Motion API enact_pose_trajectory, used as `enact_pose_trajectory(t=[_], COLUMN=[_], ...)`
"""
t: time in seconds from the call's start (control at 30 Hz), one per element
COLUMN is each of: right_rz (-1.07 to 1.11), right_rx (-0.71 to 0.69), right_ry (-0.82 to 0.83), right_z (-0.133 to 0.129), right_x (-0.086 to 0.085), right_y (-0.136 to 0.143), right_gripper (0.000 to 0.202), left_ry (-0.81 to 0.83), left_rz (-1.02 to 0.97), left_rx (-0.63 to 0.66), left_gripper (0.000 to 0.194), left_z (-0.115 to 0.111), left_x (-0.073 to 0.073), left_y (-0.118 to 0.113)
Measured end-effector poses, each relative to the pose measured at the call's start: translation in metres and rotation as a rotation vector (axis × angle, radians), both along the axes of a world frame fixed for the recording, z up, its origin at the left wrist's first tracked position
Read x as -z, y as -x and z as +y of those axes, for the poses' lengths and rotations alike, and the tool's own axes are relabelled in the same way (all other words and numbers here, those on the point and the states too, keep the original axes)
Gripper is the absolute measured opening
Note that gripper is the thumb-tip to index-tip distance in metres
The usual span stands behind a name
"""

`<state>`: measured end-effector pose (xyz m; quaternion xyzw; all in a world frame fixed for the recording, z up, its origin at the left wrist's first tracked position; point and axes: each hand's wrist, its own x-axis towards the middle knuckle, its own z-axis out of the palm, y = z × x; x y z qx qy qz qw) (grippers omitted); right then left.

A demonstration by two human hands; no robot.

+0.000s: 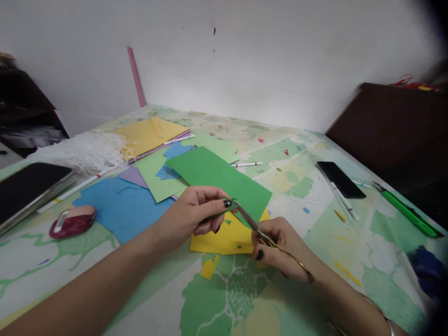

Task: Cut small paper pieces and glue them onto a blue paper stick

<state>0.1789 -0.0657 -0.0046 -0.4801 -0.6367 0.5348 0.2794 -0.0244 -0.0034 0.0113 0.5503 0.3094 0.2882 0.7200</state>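
My left hand [201,212] is closed in a pinch on a small piece of green paper [233,202], most of it hidden by the fingers. In my right hand [280,245] is a pair of scissors [257,228] with gold-coloured handles, its blade tips pointing left at the edge of that small piece. Beneath and behind the hands lie a large green sheet [224,175] and a yellow sheet [220,238], the green one overlapping the yellow. Tiny green scraps rest on the yellow paper. A yellow scrap [210,267] sits at its front edge.
Blue paper [126,207], light green paper [157,179] and a yellow-orange stack [154,133] spread to the left, near white string [87,151]. A dark red object [73,221] and a phone [31,191] are further left. At right lie another dark phone [340,179] and a green cutter [408,212].
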Motion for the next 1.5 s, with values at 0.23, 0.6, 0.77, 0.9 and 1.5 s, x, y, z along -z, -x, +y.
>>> enact_pose_trajectory(t=[0.23, 0.6, 0.77, 0.9, 1.5], right_rz=[0.121, -0.050, -0.137, -0.239, -0.342], right_rx=[-0.054, 0.028, 0.054, 0.086, 0.132], right_ry=[0.084, -0.060, -0.100, -0.166, -0.344], right_z=[-0.002, 0.002, 0.002, 0.004, 0.003], right_x=[-0.005, 0.001, 0.003, 0.005, 0.009], right_y=[0.001, 0.003, 0.002, 0.001, 0.000], right_gripper=[0.046, 0.039, 0.045, 0.050, 0.056], left_ry=[-0.001, 0.024, 0.022, -0.008, 0.042], left_rz=[0.010, -0.021, 0.004, 0.028, -0.055], left_rx=[-0.007, -0.005, -0.009, -0.030, -0.016], left_gripper=[0.018, 0.016, 0.017, 0.015, 0.012], left_z=[0.000, 0.000, 0.001, 0.000, 0.002], left_x=[-0.001, 0.000, 0.000, 0.000, 0.004], left_y=[0.000, 0.000, 0.000, -0.001, 0.000])
